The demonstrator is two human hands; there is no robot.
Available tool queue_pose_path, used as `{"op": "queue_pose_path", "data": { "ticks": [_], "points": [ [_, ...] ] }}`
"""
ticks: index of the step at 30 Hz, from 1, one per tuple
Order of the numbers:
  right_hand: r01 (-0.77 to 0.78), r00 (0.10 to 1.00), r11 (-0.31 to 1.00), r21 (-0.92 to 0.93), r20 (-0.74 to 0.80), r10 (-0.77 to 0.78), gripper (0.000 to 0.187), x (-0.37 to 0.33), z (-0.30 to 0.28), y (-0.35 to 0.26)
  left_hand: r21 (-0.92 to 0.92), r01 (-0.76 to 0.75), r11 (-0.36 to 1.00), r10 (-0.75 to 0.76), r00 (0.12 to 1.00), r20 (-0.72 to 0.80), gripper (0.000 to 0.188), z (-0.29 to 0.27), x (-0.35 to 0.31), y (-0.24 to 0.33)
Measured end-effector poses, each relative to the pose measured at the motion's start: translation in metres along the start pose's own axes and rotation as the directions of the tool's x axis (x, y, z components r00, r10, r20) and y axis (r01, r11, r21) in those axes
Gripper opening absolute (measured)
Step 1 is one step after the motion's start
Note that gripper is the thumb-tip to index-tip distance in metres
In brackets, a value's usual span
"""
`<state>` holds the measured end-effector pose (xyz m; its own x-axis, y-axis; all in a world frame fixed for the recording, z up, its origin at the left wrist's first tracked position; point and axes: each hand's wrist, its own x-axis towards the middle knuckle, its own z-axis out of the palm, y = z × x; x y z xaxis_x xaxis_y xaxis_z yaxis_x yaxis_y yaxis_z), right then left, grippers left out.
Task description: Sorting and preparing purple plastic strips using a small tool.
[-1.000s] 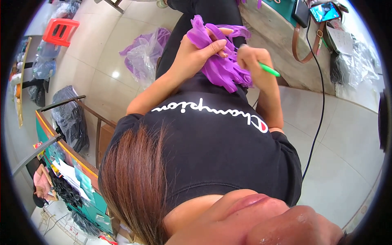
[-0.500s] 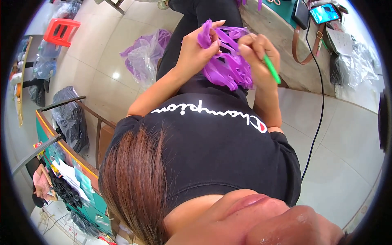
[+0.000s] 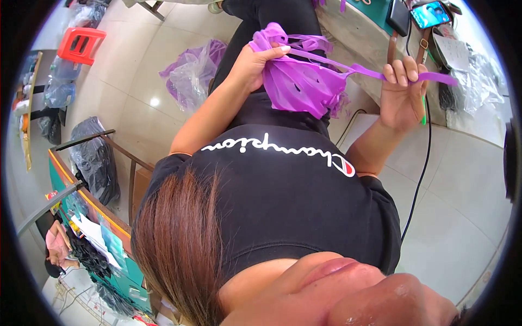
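Note:
A sheer purple garment (image 3: 302, 84) with thin straps hangs over my lap, its fabric bunched at the top. My left hand (image 3: 254, 64) is closed around that bunched part, thumb laid along the top. Out to the right, my right hand (image 3: 401, 95) is closed on one purple strap (image 3: 367, 73), drawn taut between the two hands. The strap's loose end sticks out past my right fingers. Against the palm of the same hand is a slim bright green tool (image 3: 423, 111); its working end is hidden, so its kind does not show.
Beside my right hand stands a worktable (image 3: 350, 46) bearing a lit phone (image 3: 430, 16), a black device (image 3: 398, 19) and crumpled clear plastic (image 3: 478, 81). A black cable (image 3: 423, 168) hangs down. Left lie a plastic bag (image 3: 190, 76) and red stool (image 3: 81, 45). Another person (image 3: 57, 244) sits lower left.
My right hand has moved from close beside the garment out to the right, pulling a strap straight. The garment now hangs more spread out. My left hand has shifted slightly with its grip.

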<state>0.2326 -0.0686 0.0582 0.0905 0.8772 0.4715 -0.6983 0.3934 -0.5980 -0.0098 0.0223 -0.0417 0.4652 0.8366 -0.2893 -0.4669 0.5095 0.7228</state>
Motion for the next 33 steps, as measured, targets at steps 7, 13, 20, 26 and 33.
{"op": "queue_pose_path", "data": {
  "ticks": [7, 13, 20, 26, 33],
  "points": [
    [-0.019, 0.989, 0.982, -0.186, -0.15, -0.01, 0.024, 0.002, 0.005, 0.015, -0.361, 0.568, 0.74, -0.431, 0.812, 0.393, 0.033, 0.024, -0.003, 0.003],
    [-0.062, 0.998, 0.982, -0.18, -0.034, 0.057, 0.024, 0.02, 0.009, 0.044, -0.185, 0.493, 0.85, -0.389, 0.825, 0.41, 0.035, 0.019, -0.011, -0.001],
    [-0.218, 0.976, 0.942, -0.254, -0.035, 0.216, 0.024, 0.031, 0.033, 0.089, 0.259, -0.083, 0.962, 0.0, 0.953, 0.304, 0.063, 0.043, -0.028, -0.004],
    [-0.185, 0.979, 0.959, -0.215, -0.129, 0.16, 0.025, 0.039, 0.029, 0.1, 0.361, -0.208, 0.909, 0.154, 0.973, 0.172, 0.066, 0.04, -0.029, -0.01],
    [-0.213, 0.961, 0.968, -0.129, -0.207, 0.184, 0.024, 0.039, 0.019, 0.106, 0.573, -0.324, 0.752, 0.241, 0.946, 0.218, 0.063, 0.049, -0.039, 0.0]
  ]
}}
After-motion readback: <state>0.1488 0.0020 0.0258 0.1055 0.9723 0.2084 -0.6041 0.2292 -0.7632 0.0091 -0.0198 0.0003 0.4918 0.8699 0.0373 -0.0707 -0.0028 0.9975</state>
